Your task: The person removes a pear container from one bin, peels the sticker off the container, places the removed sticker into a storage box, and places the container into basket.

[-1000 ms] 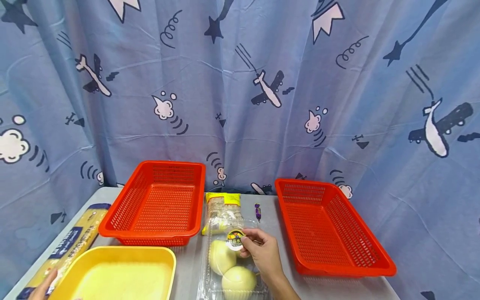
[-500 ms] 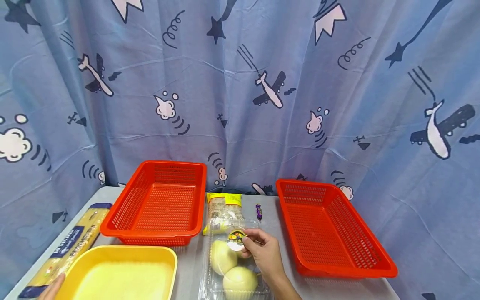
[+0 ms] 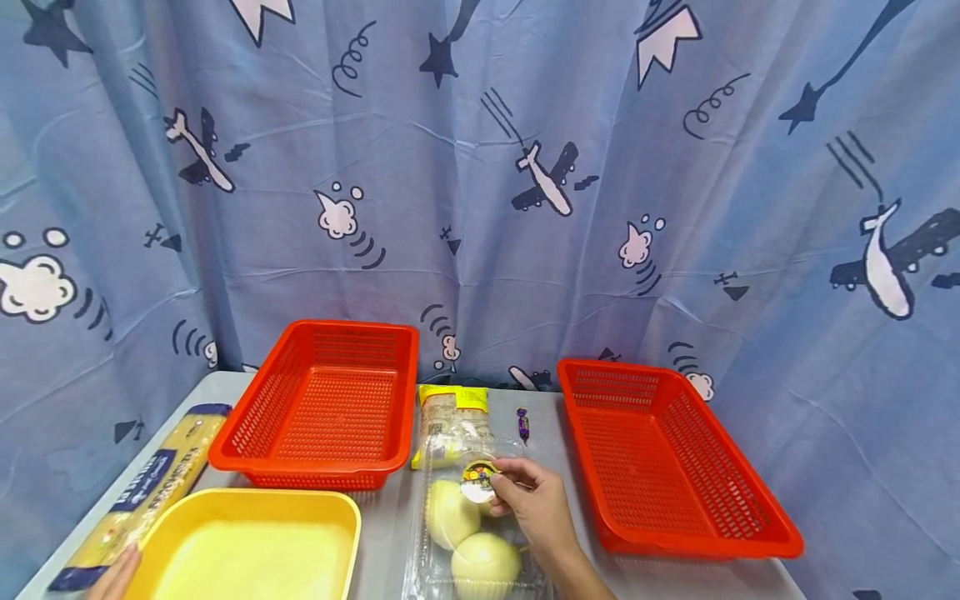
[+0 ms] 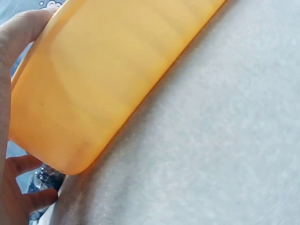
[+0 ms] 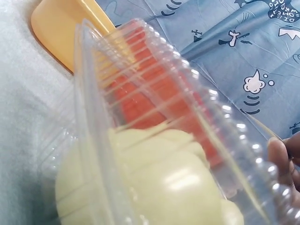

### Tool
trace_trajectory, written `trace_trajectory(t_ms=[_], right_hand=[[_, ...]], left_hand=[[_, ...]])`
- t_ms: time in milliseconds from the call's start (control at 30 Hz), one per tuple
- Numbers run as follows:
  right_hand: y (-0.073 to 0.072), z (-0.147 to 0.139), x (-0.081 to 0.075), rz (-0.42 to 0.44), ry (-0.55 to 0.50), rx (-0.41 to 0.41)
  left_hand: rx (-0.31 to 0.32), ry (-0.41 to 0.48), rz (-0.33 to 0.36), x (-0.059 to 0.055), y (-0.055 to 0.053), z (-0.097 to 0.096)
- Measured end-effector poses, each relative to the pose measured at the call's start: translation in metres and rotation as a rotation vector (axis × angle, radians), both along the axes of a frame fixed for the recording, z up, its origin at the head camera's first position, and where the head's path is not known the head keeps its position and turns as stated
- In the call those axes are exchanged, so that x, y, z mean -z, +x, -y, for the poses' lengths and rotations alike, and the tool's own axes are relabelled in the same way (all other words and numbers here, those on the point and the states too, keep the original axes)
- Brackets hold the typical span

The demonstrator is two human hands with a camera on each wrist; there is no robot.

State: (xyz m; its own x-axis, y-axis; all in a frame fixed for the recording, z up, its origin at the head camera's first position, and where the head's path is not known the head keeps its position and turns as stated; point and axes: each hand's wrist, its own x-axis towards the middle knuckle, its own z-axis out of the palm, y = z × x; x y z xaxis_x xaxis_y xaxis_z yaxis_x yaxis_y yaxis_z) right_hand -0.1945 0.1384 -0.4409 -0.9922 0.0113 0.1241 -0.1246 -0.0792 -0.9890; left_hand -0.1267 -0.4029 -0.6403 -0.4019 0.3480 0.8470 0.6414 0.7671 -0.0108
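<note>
My right hand (image 3: 542, 510) pinches the edge of a round yellow-and-black sticker (image 3: 477, 485) on top of a clear plastic clamshell box (image 3: 457, 448). Several pale yellow round fruits (image 3: 486, 565) lie inside; their smooth skins fill the lower part of the right wrist view. There the ribbed box wall (image 5: 187, 65) crosses the foreground, and the fingertips (image 5: 276, 150) show at the right edge. At the bottom left, my left hand (image 3: 115, 577) grips a yellow basin (image 3: 262, 493) by its left side. Its thumb lies at the rim in the left wrist view, with other fingers below the basin's corner.
Two red perforated baskets stand behind, one at left (image 3: 347, 417) and one at right (image 3: 660, 467). Between them lie a yellow-topped packet (image 3: 453, 408) and a small purple wrapped candy (image 3: 522, 425). A long yellow-and-blue packet (image 3: 161, 475) lies along the left edge. A patterned curtain (image 3: 480, 208) hangs behind.
The head view has shifted slightly. My left hand has shifted slightly rightward at the basin's side. My right hand stays at the sticker on the box.
</note>
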Motion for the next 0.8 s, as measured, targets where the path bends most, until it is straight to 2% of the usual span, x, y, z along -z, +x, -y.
trace_trajectory(t_ms=[67,133,367,533,667,800], right_hand=[[0.0,-0.001,-0.001,0.004,-0.001,-0.007],[0.0,-0.001,-0.002,0.009,-0.004,-0.013],[0.002,-0.004,-0.011,0.031,-0.003,-0.019],[0.005,-0.007,-0.024,0.054,0.009,-0.02],[0.007,-0.008,-0.034,0.063,0.015,-0.029],[0.007,-0.008,-0.04,0.062,0.003,-0.046]], left_hand=[[0.011,-0.066,-0.092,0.006,-0.005,0.006],[0.023,-0.103,-0.128,0.011,-0.008,0.01],[0.042,-0.151,-0.132,0.025,-0.015,0.024],[0.013,-0.121,-0.11,0.03,-0.014,0.023],[-0.031,-0.054,-0.085,0.025,-0.008,0.011],[-0.047,-0.004,-0.081,0.019,-0.005,0.002]])
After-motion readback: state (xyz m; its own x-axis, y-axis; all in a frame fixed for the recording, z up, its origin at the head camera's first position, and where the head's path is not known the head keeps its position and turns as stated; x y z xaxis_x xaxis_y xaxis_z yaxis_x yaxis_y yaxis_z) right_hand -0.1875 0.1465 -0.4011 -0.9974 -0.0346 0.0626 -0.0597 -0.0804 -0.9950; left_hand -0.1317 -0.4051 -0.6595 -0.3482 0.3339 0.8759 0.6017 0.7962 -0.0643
